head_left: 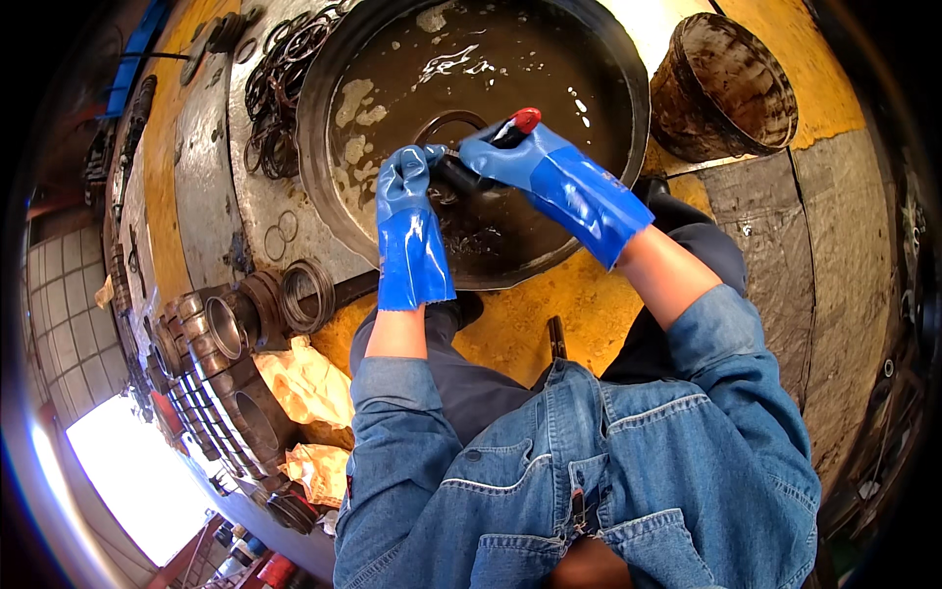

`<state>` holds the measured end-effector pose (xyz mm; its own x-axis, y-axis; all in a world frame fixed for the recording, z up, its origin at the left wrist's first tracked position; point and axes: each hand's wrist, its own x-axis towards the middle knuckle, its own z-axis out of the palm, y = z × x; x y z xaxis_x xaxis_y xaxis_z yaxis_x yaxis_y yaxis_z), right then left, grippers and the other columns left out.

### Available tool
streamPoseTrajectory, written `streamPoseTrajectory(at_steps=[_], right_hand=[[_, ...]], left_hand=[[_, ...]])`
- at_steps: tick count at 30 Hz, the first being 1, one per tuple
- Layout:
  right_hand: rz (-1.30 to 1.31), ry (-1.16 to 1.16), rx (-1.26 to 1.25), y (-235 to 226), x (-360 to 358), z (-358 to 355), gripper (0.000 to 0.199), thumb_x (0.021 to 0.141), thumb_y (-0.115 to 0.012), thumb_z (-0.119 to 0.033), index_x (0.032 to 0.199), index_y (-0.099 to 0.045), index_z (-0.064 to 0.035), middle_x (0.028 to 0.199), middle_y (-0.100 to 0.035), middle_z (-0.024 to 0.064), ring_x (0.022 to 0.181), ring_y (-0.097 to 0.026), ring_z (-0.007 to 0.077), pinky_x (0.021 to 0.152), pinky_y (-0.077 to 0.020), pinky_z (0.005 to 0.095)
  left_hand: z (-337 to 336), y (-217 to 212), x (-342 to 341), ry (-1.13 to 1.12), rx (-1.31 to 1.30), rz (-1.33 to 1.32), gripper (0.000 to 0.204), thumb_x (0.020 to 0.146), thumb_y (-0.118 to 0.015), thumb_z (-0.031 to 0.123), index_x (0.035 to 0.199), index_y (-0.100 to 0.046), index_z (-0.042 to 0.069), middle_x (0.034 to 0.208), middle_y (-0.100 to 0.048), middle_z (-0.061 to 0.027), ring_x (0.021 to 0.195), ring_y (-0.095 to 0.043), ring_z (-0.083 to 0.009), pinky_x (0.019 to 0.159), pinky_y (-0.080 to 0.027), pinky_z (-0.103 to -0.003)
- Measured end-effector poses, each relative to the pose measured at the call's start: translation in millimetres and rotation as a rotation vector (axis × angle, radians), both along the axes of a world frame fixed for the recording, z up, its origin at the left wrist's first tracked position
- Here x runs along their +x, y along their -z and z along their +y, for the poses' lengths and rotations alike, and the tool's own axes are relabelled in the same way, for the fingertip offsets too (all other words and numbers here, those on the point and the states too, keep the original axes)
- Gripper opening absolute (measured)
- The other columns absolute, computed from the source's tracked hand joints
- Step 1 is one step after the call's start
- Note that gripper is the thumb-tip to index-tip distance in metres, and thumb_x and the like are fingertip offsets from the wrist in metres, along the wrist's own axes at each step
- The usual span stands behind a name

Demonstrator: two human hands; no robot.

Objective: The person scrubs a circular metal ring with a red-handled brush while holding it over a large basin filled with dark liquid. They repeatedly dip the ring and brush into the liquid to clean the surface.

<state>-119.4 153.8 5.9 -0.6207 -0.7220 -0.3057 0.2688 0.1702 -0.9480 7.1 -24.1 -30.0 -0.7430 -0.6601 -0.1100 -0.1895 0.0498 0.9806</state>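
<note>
Both my hands wear blue rubber gloves and work over a large round basin of murky brown liquid. My right hand is closed around a tool with a black, red-ended handle; its working end cannot be made out. Close beside it, my left hand is closed, its fingertips pinched together at a dark cylindrical piece between the hands. What those fingertips hold is hidden. The curved edge of a metal ring shows just beyond them, low over the liquid.
A grimy bucket stands right of the basin. Dark rings are heaped at its left, with two thin rings nearer me. Metal cylinders and thick rings line the left side, near crumpled brown paper.
</note>
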Motion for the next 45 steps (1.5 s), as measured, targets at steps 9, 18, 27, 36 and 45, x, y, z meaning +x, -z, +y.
streamPoseTrajectory(at_steps=[9, 18, 27, 36, 45], right_hand=[[1.04, -0.113, 0.499, 32, -14, -14, 0.026, 0.094, -0.072, -0.034, 0.116, -0.079, -0.0203, 0.117, -0.078, 0.0088, 0.096, -0.076, 0.0336, 0.087, -0.0609, 0.0434], [-0.03, -0.068, 0.156, 78, 1, -11, 0.042, 0.093, -0.071, -0.035, 0.117, -0.076, -0.0004, 0.108, -0.077, 0.0197, 0.102, -0.074, 0.0308, 0.096, -0.0569, 0.0373], [-0.129, -0.012, 0.069, 20, -17, 8, 0.042, 0.092, -0.078, -0.042, 0.107, -0.08, -0.0029, 0.093, -0.078, 0.0083, 0.084, -0.071, 0.0135, 0.081, -0.0567, 0.0315], [-0.012, -0.153, 0.201, 26, -23, 7, 0.049, 0.094, -0.077, -0.048, 0.104, -0.079, -0.0005, 0.086, -0.075, 0.0089, 0.079, -0.067, 0.0146, 0.076, -0.0538, 0.0314], [0.902, -0.417, 0.603, 1, -34, 9, 0.019, 0.092, -0.075, -0.028, 0.106, -0.08, -0.0162, 0.103, -0.079, 0.0113, 0.102, -0.076, 0.0318, 0.088, -0.0589, 0.0434]], left_hand=[[-1, 3, -2, -0.016, 0.022, 0.021, 0.042, 0.11, -0.06, 0.042, 0.122, -0.066, 0.003, 0.118, -0.077, -0.0144, 0.111, -0.074, -0.0247, 0.092, -0.055, -0.036], [0, 0, 2, -0.031, 0.027, 0.023, 0.043, 0.11, -0.06, 0.043, 0.122, -0.067, 0.003, 0.121, -0.076, -0.0155, 0.113, -0.073, -0.0266, 0.096, -0.055, -0.038], [-33, 15, 1, -0.214, 0.367, 0.276, 0.044, 0.109, -0.061, 0.044, 0.122, -0.067, 0.002, 0.124, -0.076, -0.0167, 0.115, -0.073, -0.0284, 0.099, -0.056, -0.04], [-32, 25, -18, -0.212, 1.132, 0.474, 0.045, 0.11, -0.054, 0.047, 0.106, -0.071, 0.006, 0.119, -0.077, -0.0162, 0.117, -0.072, -0.0377, 0.097, -0.059, -0.051], [-13, -17, -20, 0.135, -1.065, 0.006, 0.051, 0.081, -0.089, 0.021, 0.124, -0.07, 0.001, 0.117, -0.075, -0.0176, 0.11, -0.073, -0.0315, 0.099, -0.058, -0.042]])
